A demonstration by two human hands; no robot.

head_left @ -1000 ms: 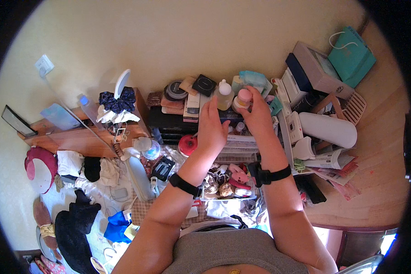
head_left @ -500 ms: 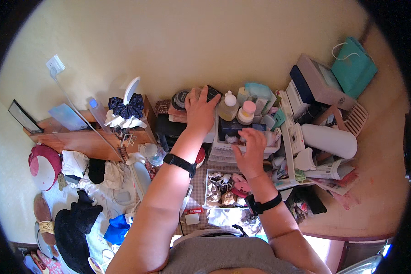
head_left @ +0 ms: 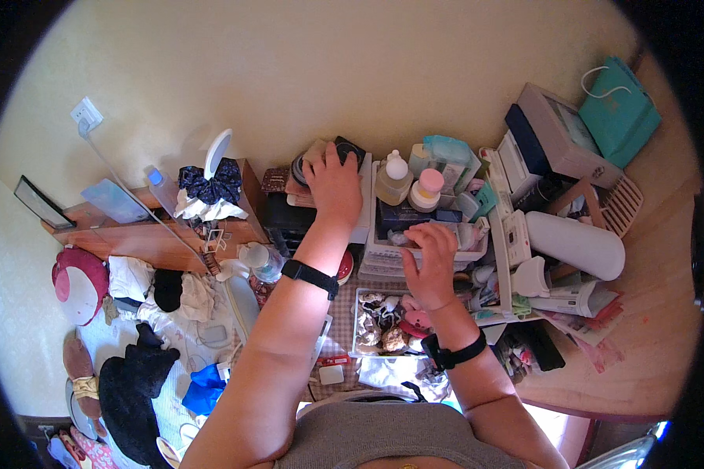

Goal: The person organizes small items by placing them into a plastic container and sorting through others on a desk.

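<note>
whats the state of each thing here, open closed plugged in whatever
Left hand, palm down at the black square case, grip unclear
Right hand, fingers loosely bent, thumb apart, no object seen in it
Yellowish bottle, white-capped, upright
Pink-lidded jar, closed
White tray, open, filled
Blue-capped bottle, closed
Plug, in the wall socket

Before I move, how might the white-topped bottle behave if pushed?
The white-topped bottle could tip: it stands upright, taller than wide. Its yellowish contents may add weight. Pushed right, it might bump the pink-capped jar.
</note>
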